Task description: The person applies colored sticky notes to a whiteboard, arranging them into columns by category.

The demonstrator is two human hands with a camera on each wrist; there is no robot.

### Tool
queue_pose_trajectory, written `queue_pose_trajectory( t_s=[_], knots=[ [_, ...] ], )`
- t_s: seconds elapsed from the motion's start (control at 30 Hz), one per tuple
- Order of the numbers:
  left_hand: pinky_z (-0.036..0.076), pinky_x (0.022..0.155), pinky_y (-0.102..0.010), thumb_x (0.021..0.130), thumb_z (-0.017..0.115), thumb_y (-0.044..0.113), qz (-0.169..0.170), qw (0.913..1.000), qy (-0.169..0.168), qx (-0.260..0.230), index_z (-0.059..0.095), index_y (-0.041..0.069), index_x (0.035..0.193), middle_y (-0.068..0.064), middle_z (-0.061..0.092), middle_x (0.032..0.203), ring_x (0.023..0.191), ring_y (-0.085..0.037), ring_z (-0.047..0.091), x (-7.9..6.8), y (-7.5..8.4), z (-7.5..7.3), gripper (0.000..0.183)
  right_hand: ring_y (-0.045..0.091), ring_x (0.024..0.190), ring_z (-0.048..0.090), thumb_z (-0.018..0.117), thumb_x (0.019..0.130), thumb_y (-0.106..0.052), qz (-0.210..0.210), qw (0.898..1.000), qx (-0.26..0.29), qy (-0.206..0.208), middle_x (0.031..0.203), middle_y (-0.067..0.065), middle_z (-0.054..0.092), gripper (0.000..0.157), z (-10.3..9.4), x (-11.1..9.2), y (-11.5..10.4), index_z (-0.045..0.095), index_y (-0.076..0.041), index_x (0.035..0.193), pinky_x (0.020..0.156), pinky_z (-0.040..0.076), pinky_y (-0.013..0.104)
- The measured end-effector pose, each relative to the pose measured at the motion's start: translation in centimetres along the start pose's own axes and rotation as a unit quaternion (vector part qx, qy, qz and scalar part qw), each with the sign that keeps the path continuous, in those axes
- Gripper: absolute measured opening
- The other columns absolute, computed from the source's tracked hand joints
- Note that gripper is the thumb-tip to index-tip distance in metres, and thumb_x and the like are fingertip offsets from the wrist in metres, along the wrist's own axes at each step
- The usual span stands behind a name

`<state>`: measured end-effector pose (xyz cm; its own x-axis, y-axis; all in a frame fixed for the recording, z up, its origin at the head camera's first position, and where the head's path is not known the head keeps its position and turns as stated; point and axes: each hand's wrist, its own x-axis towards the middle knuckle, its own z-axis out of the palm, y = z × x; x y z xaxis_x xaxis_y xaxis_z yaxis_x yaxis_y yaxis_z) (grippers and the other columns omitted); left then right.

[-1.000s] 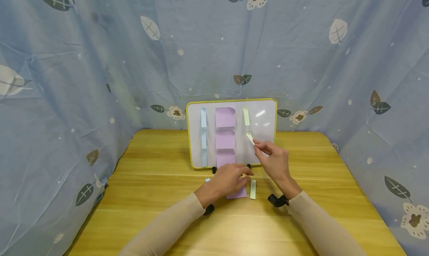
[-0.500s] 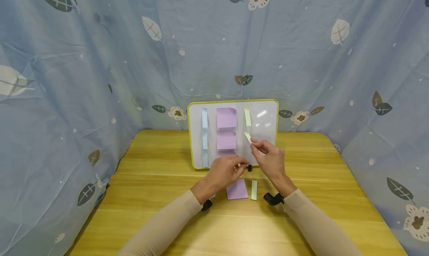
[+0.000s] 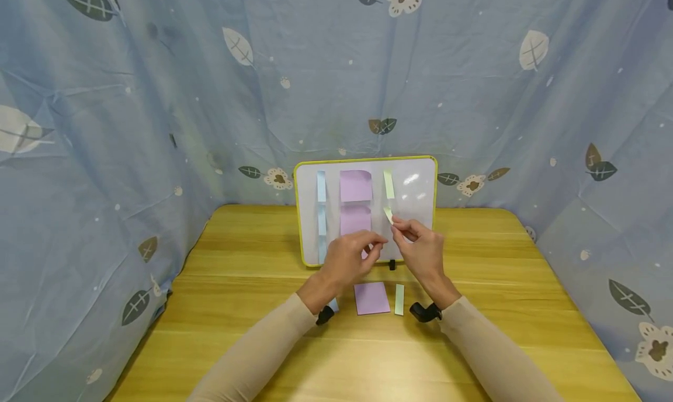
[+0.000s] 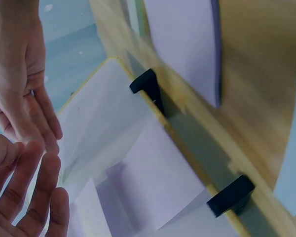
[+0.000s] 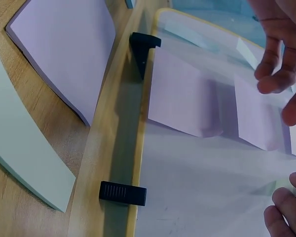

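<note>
My right hand (image 3: 423,253) pinches the lower end of a pale green sticky note strip (image 3: 388,215) against the whiteboard (image 3: 415,197). The strip sits below another green strip (image 3: 388,184); its top end lies at the board, but whether it sticks there I cannot tell. My left hand (image 3: 347,259) hovers before the board's lower part, fingers loosely bent, its fingertips close to the right hand. In the right wrist view the left hand (image 5: 281,59) shows nothing between thumb and fingers. It hides part of the lowest purple note in the head view.
Purple notes (image 3: 356,186) and blue strips (image 3: 321,186) form two columns on the board. Black feet (image 5: 123,193) hold its lower edge. On the wooden table lie a purple pad (image 3: 371,298), a green pad (image 3: 399,300) and a partly hidden blue pad (image 3: 333,304).
My left hand has risen from over the purple pad to the front of the board, uncovering the pad. The right hand has shifted slightly left, still pinching the green strip.
</note>
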<state>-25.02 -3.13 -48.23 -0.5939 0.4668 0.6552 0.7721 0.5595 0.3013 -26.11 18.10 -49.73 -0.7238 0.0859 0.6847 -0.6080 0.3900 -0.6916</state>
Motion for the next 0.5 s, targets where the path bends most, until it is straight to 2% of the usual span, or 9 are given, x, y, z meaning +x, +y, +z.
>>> queue_pose_trajectory(
  t_s=[0.17,0.33,0.43,0.5],
  knots=[
    [0.066,0.074,-0.027,0.112,0.078,0.013,-0.021,0.9996,0.013,0.009,0.088,0.017,0.123,0.004,0.089,0.107,0.086,-0.009,0.082,0.7,-0.1,-0.5,0.016,0.045,0.107,0.088,0.084,0.100,0.011,0.014,1.000,0.008,-0.001,0.118,0.025,0.087,0.005,0.2,0.0,0.0,0.086,0.007,0.103,0.091,0.063,0.013],
    [0.067,0.074,-0.028,0.110,0.079,0.012,-0.016,0.9989,0.041,0.015,0.088,0.016,0.121,0.002,0.087,0.106,0.086,-0.013,0.083,1.5,-0.3,-0.8,0.015,0.043,0.106,0.089,0.084,0.100,0.011,0.015,1.000,0.002,-0.003,0.119,0.023,0.088,0.006,0.2,-0.1,-0.1,0.086,0.006,0.103,0.091,0.063,0.014],
    [0.068,0.079,-0.032,0.109,0.081,0.011,-0.005,0.9975,0.065,0.026,0.088,0.016,0.121,0.000,0.086,0.107,0.091,-0.016,0.083,2.2,-0.4,-0.9,0.015,0.043,0.105,0.089,0.085,0.099,0.011,0.010,1.000,0.002,-0.004,0.119,0.023,0.088,0.006,0.2,0.0,-0.1,0.086,0.007,0.104,0.090,0.063,0.013],
    [0.069,0.088,-0.036,0.108,0.082,0.011,-0.001,0.9964,0.078,0.034,0.088,0.016,0.123,-0.002,0.085,0.112,0.101,-0.020,0.083,2.9,-0.4,-1.2,0.017,0.043,0.104,0.089,0.085,0.099,0.011,0.007,1.000,0.003,-0.005,0.118,0.024,0.088,0.006,0.2,0.0,0.0,0.086,0.007,0.104,0.090,0.063,0.013]
  ],
)
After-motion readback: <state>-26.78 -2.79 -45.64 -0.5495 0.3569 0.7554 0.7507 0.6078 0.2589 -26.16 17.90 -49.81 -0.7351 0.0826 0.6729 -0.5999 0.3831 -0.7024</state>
